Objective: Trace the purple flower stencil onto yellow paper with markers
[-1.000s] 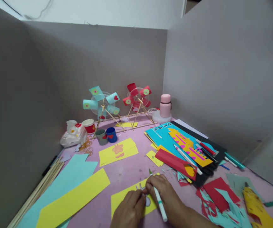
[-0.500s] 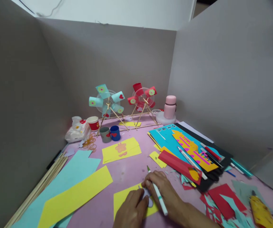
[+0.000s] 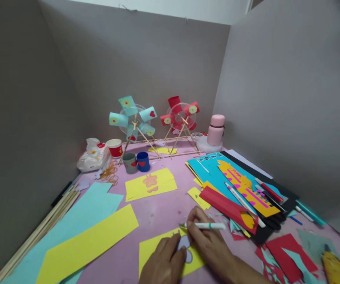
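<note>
My right hand (image 3: 207, 236) grips a white marker (image 3: 208, 226) with a green band, its green tip pointing left over the top edge of a yellow paper sheet (image 3: 149, 246). On that sheet lies a light purple paper cutout (image 3: 184, 241) with rounded lobes. My left hand (image 3: 164, 260) presses the cutout against the sheet, its index finger and thumb curled on it; part of the cutout is hidden under the fingers. Just beyond lies another yellow sheet (image 3: 165, 181) with an orange flower-like shape (image 3: 150, 180) on it.
Two stick-framed wheels, one light blue (image 3: 134, 118) and one red (image 3: 181, 114), stand at the back. A pink bottle (image 3: 216, 130) is right of them. Coloured sheets and markers lie right, near red scraps (image 3: 288, 252). Wooden sticks (image 3: 39, 232) lie left.
My right hand has turned the marker from steeply slanted to nearly level, bringing its tip down to the yellow sheet's top edge. My left hand stays on the cutout. The view has shifted slightly.
</note>
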Demonstrator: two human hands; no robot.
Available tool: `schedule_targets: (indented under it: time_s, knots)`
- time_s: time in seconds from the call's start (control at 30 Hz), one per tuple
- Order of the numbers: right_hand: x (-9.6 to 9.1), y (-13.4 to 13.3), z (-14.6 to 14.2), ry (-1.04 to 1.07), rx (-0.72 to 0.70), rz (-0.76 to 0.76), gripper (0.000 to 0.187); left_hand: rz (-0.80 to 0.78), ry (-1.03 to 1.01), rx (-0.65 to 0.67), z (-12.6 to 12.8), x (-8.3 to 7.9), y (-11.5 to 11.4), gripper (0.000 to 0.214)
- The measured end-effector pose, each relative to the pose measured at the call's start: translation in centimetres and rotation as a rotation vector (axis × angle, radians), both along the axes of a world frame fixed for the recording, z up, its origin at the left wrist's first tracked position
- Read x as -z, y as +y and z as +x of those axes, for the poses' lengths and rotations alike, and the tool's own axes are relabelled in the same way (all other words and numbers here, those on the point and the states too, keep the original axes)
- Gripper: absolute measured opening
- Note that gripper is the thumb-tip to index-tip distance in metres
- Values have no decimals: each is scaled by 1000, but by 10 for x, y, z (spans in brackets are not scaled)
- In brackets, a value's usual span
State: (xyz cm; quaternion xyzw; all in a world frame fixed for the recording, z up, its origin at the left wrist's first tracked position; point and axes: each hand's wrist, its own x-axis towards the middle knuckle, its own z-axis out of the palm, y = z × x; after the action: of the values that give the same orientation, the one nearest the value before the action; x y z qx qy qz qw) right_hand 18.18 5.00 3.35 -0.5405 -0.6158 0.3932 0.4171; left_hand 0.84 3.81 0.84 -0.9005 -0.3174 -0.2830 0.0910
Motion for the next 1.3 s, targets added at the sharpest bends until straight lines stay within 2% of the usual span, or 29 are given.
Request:
schedule_targets:
  time_s: [0.33,0.43,0.6,0.7,1.0,1.2,1.3]
  knots:
    - [-3,1,0,-52,-70,62,17,-19,55,5,1,-5,1,20]
    - [-4,1,-1,-80,-72,54,17,-37,53,-11,0,-4,1,17]
    - [-2,0,1,-162,-132,133,19,-39,59,0,-2,0,1,17]
    - [2,0,1,-160,-115,150,19,-33,59,6,-2,3,1,18]
    - [1,1,-1,-117,-126,110,19,-59,76,-6,-2,7,-1,19]
    - [3,0,2,-28,-58,40,20,-38,44,10,-1,2,0,18]
    - [4,-1,2,8,-48,-4,19,-6,-22,14,1,-2,1,26]
